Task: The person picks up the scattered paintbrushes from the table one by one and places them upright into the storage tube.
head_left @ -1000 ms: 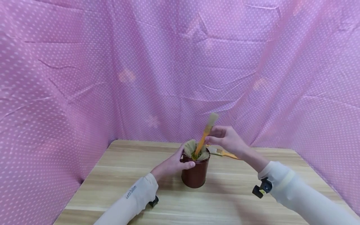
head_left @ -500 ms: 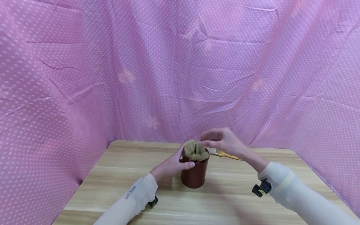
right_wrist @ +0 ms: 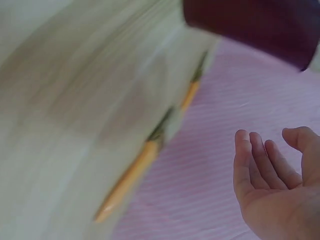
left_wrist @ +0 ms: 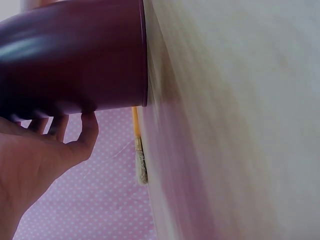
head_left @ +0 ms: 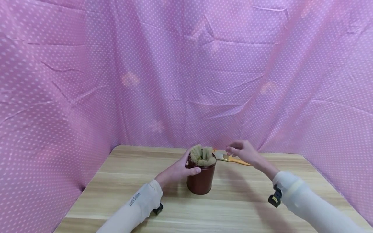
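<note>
My left hand [head_left: 178, 168] holds the dark red can [head_left: 201, 181] by its upper side, thumb across the front and the other fingers behind. The can stands upright on the table with several brushes [head_left: 207, 158] in it, bristles up; their handles are hidden inside. My right hand [head_left: 243, 151] hovers to the can's right, fingers loosely bent and holding nothing. Below it, a flat paintbrush [head_left: 239, 160] with an orange handle lies on the table. Another orange-handled brush [right_wrist: 191, 92] lies farther back, mostly hidden behind the can in the head view.
The wooden table [head_left: 140, 187] carries the can and loose brushes. A pink dotted curtain [head_left: 180, 81] hangs behind the table and along both sides. Dark wrist cameras [head_left: 275, 196] sit on the light sleeves.
The orange-handled brush in my right hand went down into the can and was let go. My right hand then moved right, over the flat paintbrush. The left hand stays on the can.
</note>
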`<state>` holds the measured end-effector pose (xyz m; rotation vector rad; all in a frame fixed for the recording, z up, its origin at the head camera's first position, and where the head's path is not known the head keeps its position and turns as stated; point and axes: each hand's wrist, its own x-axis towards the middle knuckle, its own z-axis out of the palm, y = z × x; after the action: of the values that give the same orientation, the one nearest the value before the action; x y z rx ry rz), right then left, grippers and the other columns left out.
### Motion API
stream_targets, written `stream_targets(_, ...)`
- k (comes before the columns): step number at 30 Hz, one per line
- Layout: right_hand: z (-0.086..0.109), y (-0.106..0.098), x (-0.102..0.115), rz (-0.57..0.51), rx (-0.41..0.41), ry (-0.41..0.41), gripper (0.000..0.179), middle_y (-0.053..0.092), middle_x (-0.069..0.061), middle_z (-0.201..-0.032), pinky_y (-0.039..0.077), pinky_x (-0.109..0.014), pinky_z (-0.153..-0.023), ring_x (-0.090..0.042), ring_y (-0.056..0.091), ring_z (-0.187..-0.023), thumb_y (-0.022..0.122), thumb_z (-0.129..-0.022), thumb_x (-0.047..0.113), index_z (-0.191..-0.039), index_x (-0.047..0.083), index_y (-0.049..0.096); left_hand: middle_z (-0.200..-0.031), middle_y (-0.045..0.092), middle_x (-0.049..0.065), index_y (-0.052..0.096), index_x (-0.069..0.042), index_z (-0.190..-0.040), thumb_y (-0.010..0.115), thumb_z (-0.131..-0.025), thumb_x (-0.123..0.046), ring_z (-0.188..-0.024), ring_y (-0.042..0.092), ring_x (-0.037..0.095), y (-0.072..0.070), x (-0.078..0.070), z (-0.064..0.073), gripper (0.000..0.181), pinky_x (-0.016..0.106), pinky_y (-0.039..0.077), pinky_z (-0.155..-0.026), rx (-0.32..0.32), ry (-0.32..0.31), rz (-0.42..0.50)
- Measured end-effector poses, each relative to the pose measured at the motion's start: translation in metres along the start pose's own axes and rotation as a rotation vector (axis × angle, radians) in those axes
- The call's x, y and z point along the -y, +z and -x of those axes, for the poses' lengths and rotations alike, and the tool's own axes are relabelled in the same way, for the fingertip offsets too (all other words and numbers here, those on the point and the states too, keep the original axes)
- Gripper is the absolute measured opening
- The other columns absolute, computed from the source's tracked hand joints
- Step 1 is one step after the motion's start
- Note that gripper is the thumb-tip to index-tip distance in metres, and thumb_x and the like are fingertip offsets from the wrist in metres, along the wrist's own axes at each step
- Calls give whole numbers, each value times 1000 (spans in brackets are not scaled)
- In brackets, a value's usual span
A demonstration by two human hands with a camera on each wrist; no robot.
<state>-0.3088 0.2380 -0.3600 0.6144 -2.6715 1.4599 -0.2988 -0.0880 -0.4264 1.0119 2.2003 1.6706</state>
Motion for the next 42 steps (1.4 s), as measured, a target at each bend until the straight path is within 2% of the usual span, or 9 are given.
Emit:
stream_targets(5,-3,-9,-37,32,-11,23,23,73,-16,-100,58,-44,-83,-39,69,-94,60,-103,7,-116,-10,68,-160,28,-10,15,-51,-157,73,-93,-47,-146,25,13,-1,-2,1,86,49,20,-117,0,-10,-7)
stream_targets(8,-3,-12,-53,141,-29,19,24,73,-18,-104,56,-51,-86,-43,67,-101,62,-102,11,-115,-9,69,-160,28,-10,15,-50,-157,72,-93,-48,-146,25,13,-2,-3,0,86,50,21,-117,3,-5,-7)
stream_targets(11,-5,-11,-66,263,-45,17,25,72,-20,-108,54,-51,-89,-40,67,-104,64,-101,13,-114,-7,71,-160,28,-7,15,-48,-158,72,-94,-46,-146,27,15,-2,-2,0,85,50,22,-117,9,7,-1)
stream_targets(14,-9,-9,-77,323,-38,3,25,71,-23,-111,52,-53,-92,-42,66,-106,64,-99,8,-115,-11,69,-159,29,-7,16,-47,-158,72,-94,-46,-146,28,16,-3,-2,0,85,50,22,-116,9,11,-3)
stream_targets(17,-12,-5,-86,366,-5,-26,24,70,-27,-107,53,-55,-88,-44,67,-100,64,-96,3,-112,-15,67,-159,29,-7,15,-47,-158,72,-94,-46,-146,27,16,-3,-1,0,85,49,22,-116,9,13,-5)
stream_targets(25,-16,4,-100,518,30,-68,17,69,-17,-92,55,-47,-76,-28,63,-83,64,-89,-5,-103,-12,70,-159,29,-8,13,-46,-159,72,-94,-47,-146,26,15,0,-2,0,88,50,20,-117,17,11,0)
stream_targets(30,-16,5,-99,548,36,-116,13,68,-14,-85,53,-42,-69,-23,59,-75,66,-87,-7,-98,-12,71,-159,30,-8,14,-47,-159,72,-93,-47,-146,27,15,0,-3,-1,88,50,21,-117,11,10,-3)
stream_targets(35,-17,5,-100,517,64,-134,9,63,-6,-75,48,-33,-62,-15,52,-67,67,-86,-8,-93,-10,72,-159,30,-8,14,-47,-158,72,-94,-46,-146,28,14,0,-4,-1,87,48,22,-117,10,7,-9)
stream_targets(42,-16,4,-99,405,58,-106,14,69,-11,-83,51,-33,-68,-16,59,-74,70,-80,-9,-93,-10,72,-159,30,-7,15,-48,-158,72,-93,-47,-146,28,15,-2,-1,0,87,48,21,-117,16,1,2)
